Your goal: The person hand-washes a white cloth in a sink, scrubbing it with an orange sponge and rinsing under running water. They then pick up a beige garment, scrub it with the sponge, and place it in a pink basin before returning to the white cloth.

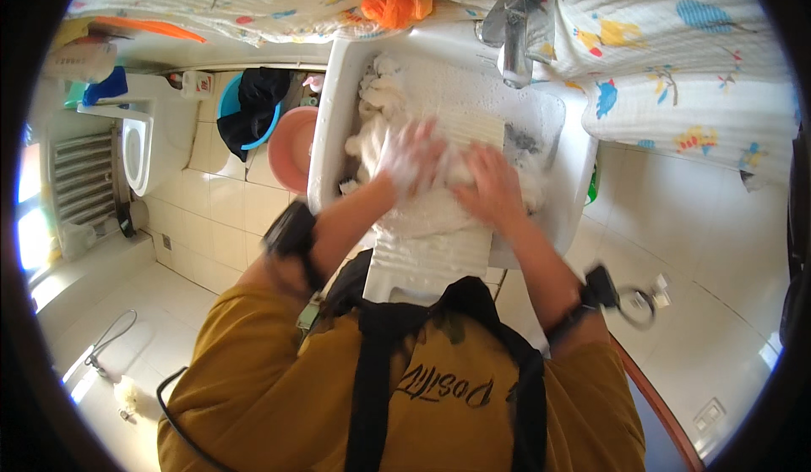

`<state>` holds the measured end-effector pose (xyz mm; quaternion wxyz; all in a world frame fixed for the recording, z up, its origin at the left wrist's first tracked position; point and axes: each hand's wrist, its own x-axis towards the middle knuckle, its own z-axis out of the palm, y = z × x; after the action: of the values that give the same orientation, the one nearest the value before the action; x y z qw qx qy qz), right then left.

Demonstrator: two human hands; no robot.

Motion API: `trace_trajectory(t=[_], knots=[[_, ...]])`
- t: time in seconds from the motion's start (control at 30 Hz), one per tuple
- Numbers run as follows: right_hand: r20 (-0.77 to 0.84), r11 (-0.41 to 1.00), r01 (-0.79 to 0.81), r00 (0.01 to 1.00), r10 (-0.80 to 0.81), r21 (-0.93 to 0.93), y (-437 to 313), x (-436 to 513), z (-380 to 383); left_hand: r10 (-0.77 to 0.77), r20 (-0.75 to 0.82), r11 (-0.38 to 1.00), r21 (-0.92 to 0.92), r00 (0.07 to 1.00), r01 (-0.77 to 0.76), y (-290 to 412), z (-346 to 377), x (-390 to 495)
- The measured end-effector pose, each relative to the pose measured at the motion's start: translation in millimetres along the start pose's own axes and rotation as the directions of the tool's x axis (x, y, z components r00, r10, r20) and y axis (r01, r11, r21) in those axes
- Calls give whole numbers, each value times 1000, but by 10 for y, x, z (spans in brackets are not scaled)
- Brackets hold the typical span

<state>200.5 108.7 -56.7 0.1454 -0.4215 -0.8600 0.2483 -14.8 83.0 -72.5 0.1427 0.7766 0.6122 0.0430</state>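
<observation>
A ribbed white washboard (431, 259) leans in the white sink (324, 123), its lower end towards my body. Wet, soapy white cloth (374, 145) is bunched along the sink's left side and spreads over the board. My left hand (415, 158), blurred and covered in suds, has its fingers bent into the cloth. Beside it, a little to the right, my right hand (491, 183) presses down with curled fingers on the same cloth. Foamy water lies at the back of the sink, with a dark patch (523, 141) on the right that I cannot make out.
A metal faucet (516, 50) juts over the sink's back edge. Printed fabric (633, 41) hangs behind and to the right; an orange bag (396, 9) sits against it. On the left floor stand a pink basin (291, 149) and a blue basin (231, 101) holding dark cloth.
</observation>
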Motion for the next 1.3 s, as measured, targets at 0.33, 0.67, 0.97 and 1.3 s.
trace_trajectory(t=[0.33, 0.67, 0.97, 1.3], knots=[[18, 990, -59, 998, 62, -131, 173, 274, 67, -86, -208, 995, 21, 974, 92, -117, 215, 425], [115, 978, -173, 980, 159, 118, -566, -966, -100, -25, -33, 933, -361, 999, 11, 700, -231, -1175], [114, 987, -8, 993, -10, 163, -314, -673, 3, 52, 36, 836, -548, 998, -24, 677, -149, -453], [153, 999, -47, 987, 46, 4, -410, -70, -43, 38, 140, 828, -558, 989, 47, 253, -77, 117]])
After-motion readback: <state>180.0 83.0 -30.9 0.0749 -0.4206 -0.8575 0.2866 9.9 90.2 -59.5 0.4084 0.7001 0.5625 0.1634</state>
